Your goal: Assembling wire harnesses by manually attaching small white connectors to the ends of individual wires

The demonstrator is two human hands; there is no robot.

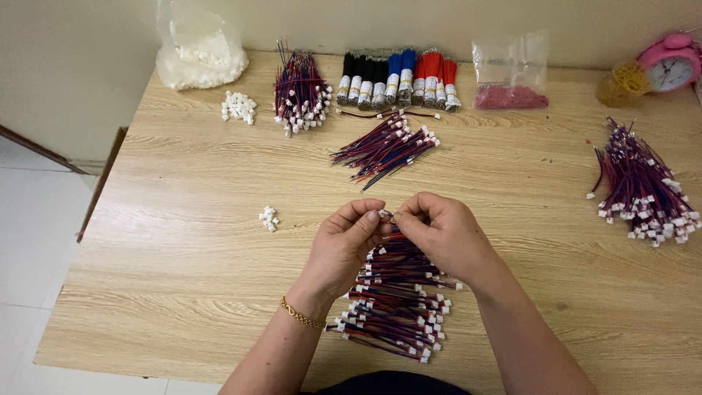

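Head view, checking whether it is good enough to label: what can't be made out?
- What the left hand and right hand pinch: covered by fingers.
- Pink clock: cut off by the right edge.
- Wire pile top: hidden under both hands.
- Clear bag: contents too small.

Matt wood-grain table, glossy clear plastic bags at twelve o'clock, white plastic connectors, your gold metal bracelet.

Four loose wire heaps, two bags, one clock.
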